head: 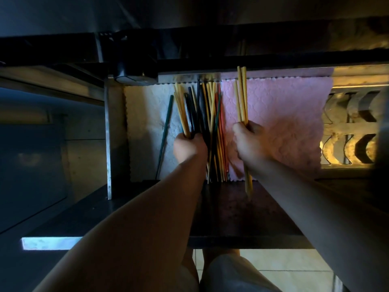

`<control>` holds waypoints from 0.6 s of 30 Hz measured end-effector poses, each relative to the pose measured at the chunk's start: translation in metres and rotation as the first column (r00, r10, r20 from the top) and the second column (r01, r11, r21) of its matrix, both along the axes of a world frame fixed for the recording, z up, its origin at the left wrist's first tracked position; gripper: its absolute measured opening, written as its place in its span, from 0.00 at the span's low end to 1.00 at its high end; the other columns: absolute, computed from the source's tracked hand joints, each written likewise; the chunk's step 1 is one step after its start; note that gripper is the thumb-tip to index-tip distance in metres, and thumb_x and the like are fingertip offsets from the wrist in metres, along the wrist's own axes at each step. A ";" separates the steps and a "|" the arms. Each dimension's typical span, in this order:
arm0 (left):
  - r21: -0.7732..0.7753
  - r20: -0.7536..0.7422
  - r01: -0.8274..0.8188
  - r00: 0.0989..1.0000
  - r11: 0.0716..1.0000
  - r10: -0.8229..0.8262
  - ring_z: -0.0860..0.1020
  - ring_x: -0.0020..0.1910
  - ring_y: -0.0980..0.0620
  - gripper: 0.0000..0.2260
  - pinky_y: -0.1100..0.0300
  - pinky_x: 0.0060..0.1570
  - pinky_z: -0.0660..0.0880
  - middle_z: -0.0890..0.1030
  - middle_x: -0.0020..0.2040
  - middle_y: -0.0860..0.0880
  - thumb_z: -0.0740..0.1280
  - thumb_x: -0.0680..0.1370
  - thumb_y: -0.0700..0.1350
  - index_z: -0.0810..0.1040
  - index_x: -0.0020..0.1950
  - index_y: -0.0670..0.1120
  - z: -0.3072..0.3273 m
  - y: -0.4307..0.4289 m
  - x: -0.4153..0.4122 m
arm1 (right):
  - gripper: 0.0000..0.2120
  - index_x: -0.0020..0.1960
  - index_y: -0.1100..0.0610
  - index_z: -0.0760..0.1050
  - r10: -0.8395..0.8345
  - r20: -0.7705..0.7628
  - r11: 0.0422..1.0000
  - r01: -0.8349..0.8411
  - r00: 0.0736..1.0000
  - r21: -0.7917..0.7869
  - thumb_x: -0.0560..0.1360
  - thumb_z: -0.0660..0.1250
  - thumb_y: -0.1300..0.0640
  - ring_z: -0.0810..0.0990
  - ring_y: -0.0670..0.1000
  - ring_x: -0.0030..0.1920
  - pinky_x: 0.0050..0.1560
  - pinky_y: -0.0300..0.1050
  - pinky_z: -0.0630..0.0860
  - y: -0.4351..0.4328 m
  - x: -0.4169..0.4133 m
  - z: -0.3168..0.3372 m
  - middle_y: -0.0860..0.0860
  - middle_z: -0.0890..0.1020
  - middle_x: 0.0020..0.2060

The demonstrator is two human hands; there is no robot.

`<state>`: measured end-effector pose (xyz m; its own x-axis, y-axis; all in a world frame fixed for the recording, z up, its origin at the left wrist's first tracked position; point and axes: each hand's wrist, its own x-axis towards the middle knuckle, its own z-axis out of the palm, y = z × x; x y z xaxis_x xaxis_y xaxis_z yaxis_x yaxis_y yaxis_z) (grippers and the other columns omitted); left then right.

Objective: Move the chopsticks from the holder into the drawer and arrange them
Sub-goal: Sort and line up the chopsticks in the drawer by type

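open drawer point(109, 144), lined w/ white cloth point(145, 123) on the left and pink cloth point(284, 123) on the right. mixed chopsticks point(216, 127) (yellow, black, red, green) lie in a loose pile where the 2 cloths meet, roughly parallel. left grip point(190, 148) is curled round a yellow + black bunch point(183, 110) at the pile's left side. right grip point(249, 142) holds a few yellow chopsticks point(242, 98) over the pink cloth, far ends pointing away, near ends sticking out past the cloth's front edge. one green chopstick point(166, 127) lies apart on the white cloth.

Before you, in the drawer point(114, 133), the chopstick pile point(219, 131) is lying where the left cloth point(145, 114) and right cloth point(284, 123) are meeting; a lone chopstick point(166, 131) is lying left of it.
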<state>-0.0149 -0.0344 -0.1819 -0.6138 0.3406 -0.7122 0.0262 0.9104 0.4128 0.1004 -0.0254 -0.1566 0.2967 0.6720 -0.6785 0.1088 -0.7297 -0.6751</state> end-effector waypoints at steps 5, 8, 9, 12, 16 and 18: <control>-0.017 -0.039 -0.002 0.999 1.000 0.001 0.82 0.46 0.44 0.09 0.55 0.47 0.79 0.84 0.46 0.45 0.68 0.75 0.45 0.81 0.52 0.43 0.004 0.001 -0.008 | 0.15 0.29 0.53 0.65 -0.004 0.016 1.000 0.004 1.000 0.009 0.73 0.62 0.60 0.62 0.48 0.22 0.26 0.37 0.58 0.000 0.000 -0.002 0.48 0.64 0.23; -0.016 -0.025 0.004 1.000 1.000 -0.004 0.82 0.45 0.46 0.08 0.56 0.45 0.78 0.84 0.45 0.45 0.68 0.76 0.45 0.81 0.52 0.44 0.005 -0.002 -0.011 | 0.15 0.28 0.53 0.65 0.007 0.038 1.000 -0.007 0.999 0.002 0.73 0.63 0.59 0.63 0.48 0.22 0.27 0.37 0.59 -0.002 0.000 -0.005 0.47 0.65 0.22; -0.010 -0.015 0.004 1.000 1.000 -0.005 0.81 0.43 0.47 0.07 0.58 0.42 0.78 0.83 0.43 0.47 0.68 0.76 0.45 0.81 0.51 0.45 0.005 -0.004 -0.012 | 0.15 0.28 0.53 0.65 0.007 0.046 1.000 -0.007 0.999 -0.003 0.72 0.63 0.58 0.63 0.48 0.22 0.27 0.37 0.59 -0.003 0.000 -0.007 0.47 0.65 0.22; 0.020 0.004 0.038 0.999 0.999 -0.038 0.80 0.37 0.50 0.03 0.64 0.30 0.71 0.80 0.35 0.52 0.71 0.74 0.44 0.78 0.42 0.48 0.007 -0.007 -0.011 | 0.16 0.26 0.53 0.66 0.004 0.057 1.000 -0.003 0.998 -0.027 0.71 0.63 0.56 0.63 0.46 0.20 0.26 0.37 0.59 -0.005 0.000 -0.010 0.46 0.65 0.21; 0.043 0.089 0.030 0.995 0.999 -0.034 0.83 0.40 0.47 0.04 0.55 0.42 0.81 0.84 0.39 0.48 0.73 0.73 0.44 0.80 0.39 0.50 0.004 -0.005 -0.005 | 0.15 0.26 0.53 0.67 0.002 0.045 0.999 -0.001 0.999 -0.037 0.72 0.63 0.56 0.63 0.45 0.20 0.26 0.36 0.59 -0.006 -0.001 -0.011 0.45 0.66 0.21; 0.038 0.057 0.037 0.998 0.999 -0.039 0.83 0.41 0.47 0.01 0.54 0.43 0.81 0.84 0.39 0.47 0.72 0.72 0.44 0.83 0.42 0.48 0.003 -0.004 -0.002 | 0.14 0.28 0.53 0.67 -0.002 0.039 1.000 0.003 0.999 -0.027 0.72 0.63 0.57 0.64 0.46 0.22 0.26 0.37 0.59 -0.006 -0.001 -0.012 0.46 0.66 0.23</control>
